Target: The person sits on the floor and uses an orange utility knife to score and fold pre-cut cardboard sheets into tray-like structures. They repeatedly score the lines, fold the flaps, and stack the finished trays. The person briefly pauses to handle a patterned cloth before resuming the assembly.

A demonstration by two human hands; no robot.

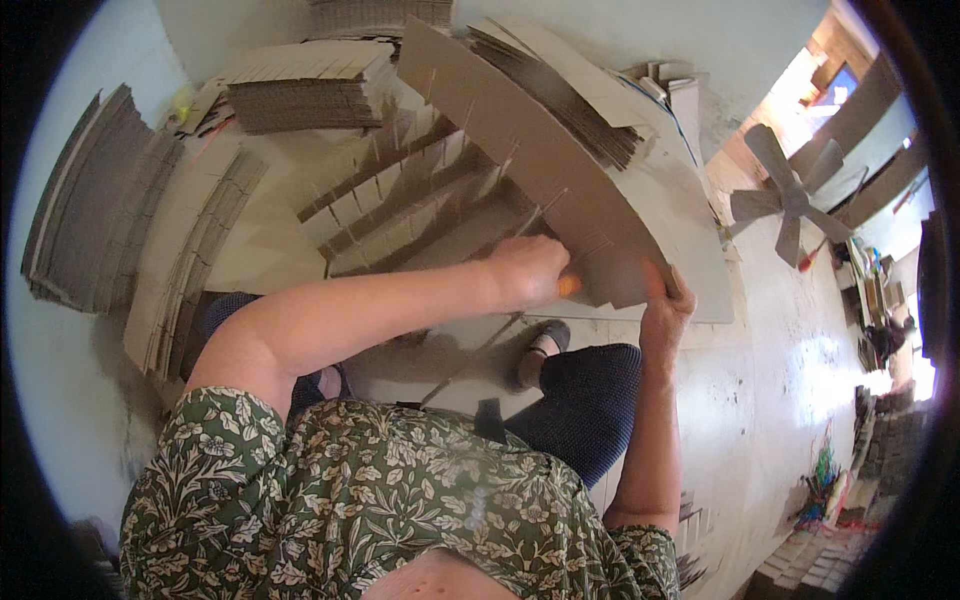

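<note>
A long slotted cardboard strip point(525, 157) slants across the space in front of me. My right hand point(667, 296) grips its near right end, with the thumb over the edge. Close to the strip's lower edge, my left hand point(529, 274) is curled with its back towards me. Its fingers are mostly hidden, so whether it holds anything is unclear. Something orange shows at the fingertips of both hands. Beyond my left hand, several upright cardboard strips point(382, 180) stand in parallel rows, with narrow crosspieces through them.
Cardboard stacks stand at the back point(300, 97), the back right point(555, 97) and along the left wall point(90, 202). More slotted strips point(202, 247) lie at the left. A fan point(795, 199) is at the right, and coloured strings point(825, 480) lie at the lower right.
</note>
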